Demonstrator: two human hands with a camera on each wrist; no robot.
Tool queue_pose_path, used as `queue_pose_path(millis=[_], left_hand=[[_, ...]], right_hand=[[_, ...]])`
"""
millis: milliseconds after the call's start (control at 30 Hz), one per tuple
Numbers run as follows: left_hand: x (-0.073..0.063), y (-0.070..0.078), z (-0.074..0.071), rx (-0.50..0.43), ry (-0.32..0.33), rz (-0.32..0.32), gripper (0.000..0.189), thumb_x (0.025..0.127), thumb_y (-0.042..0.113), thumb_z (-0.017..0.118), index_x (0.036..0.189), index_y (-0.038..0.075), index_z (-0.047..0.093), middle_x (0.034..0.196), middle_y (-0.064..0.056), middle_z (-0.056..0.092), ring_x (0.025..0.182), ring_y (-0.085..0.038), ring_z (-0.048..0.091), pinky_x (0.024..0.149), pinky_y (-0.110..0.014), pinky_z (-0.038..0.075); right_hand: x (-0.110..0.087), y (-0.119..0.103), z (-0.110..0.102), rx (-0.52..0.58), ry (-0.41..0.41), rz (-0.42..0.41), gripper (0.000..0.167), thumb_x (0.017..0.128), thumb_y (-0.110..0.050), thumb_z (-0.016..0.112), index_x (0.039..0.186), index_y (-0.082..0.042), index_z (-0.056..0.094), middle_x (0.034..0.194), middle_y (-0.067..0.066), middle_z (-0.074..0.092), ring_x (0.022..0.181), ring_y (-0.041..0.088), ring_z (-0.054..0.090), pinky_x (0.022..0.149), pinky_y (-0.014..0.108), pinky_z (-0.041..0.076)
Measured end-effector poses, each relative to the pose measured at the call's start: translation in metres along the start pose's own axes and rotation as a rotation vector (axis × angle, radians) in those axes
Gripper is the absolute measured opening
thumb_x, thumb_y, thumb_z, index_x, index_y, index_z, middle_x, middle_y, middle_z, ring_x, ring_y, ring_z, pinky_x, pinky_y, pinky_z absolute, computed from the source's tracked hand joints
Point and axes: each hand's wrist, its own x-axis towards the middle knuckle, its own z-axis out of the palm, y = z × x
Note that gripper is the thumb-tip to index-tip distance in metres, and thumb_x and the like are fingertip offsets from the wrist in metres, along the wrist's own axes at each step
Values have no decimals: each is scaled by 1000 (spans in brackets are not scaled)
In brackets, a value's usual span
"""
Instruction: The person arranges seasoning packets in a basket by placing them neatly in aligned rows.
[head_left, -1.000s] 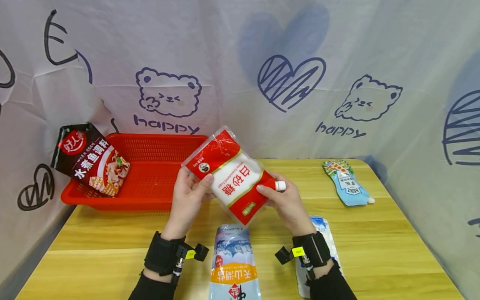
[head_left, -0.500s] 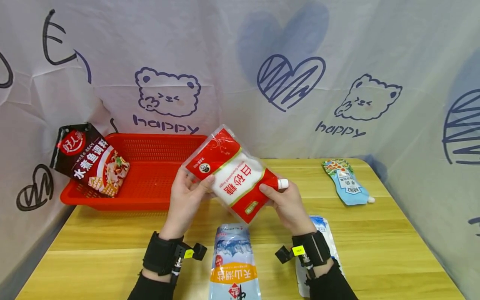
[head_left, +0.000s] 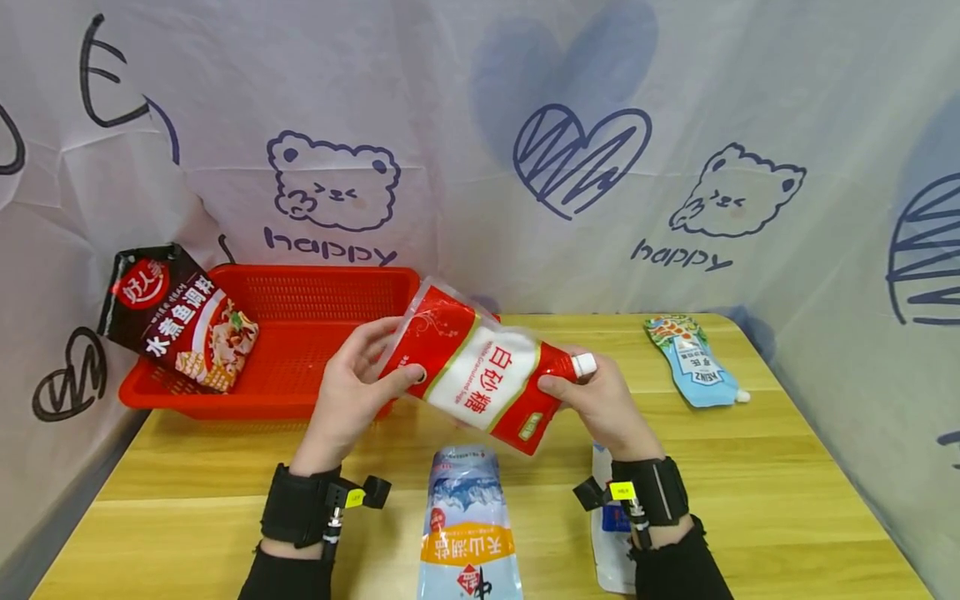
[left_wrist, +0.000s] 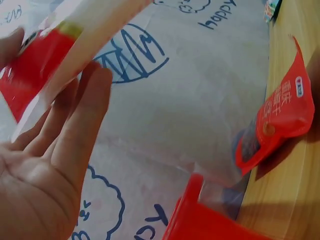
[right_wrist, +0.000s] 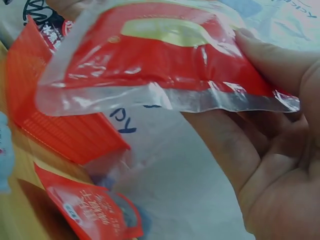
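A red and white bag of white granulated sugar [head_left: 487, 371] with a white screw cap is held up over the table, tilted, its capped corner to the right. My left hand [head_left: 345, 396] pinches its left end, thumb on the printed front and fingers behind. My right hand [head_left: 603, 404] grips the end next to the cap, thumb in front; in the right wrist view its fingers [right_wrist: 225, 145] lie under the clear bottom seam. Below the sugar, a blue and orange salt pouch [head_left: 468, 525] lies flat on the table. A white and blue pouch [head_left: 615, 546] lies partly hidden under my right forearm.
A red plastic basket [head_left: 300, 400] stands at the back left, with a black fish-seasoning pouch [head_left: 183, 321] leaning in it. A light-blue Heinz pouch [head_left: 693, 362] lies at the back right. Beside the basket stands a red pouch [left_wrist: 280, 110], hidden behind the sugar in the head view.
The sugar bag has moved down and right and turned so its length lies more level. My left hand has shifted left, my right hand right. Both keep hold of the bag.
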Motion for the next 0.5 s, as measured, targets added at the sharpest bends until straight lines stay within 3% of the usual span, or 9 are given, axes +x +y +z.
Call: queue_pose_path(millis=[267,500], left_hand=[[1,-3,-1,163,-146,-61,61,93,19,80,145,13,50,130,-13,65,109,-32,67,84,-39,61],[1,-4,1,191,-166,-75,55,93,21,80,140,11,52,122,-13,69,102,-30,69,82,-42,62]], right_hand=[[-2,-3,-7,-128,-75,62,35,94,-11,77,123,5,64,117,15,70,100,30,68,84,37,61],[-2,-3,-6,-140,-102,76,37,95,-12,77,124,6,63,118,19,69,100,32,68,84,38,61]])
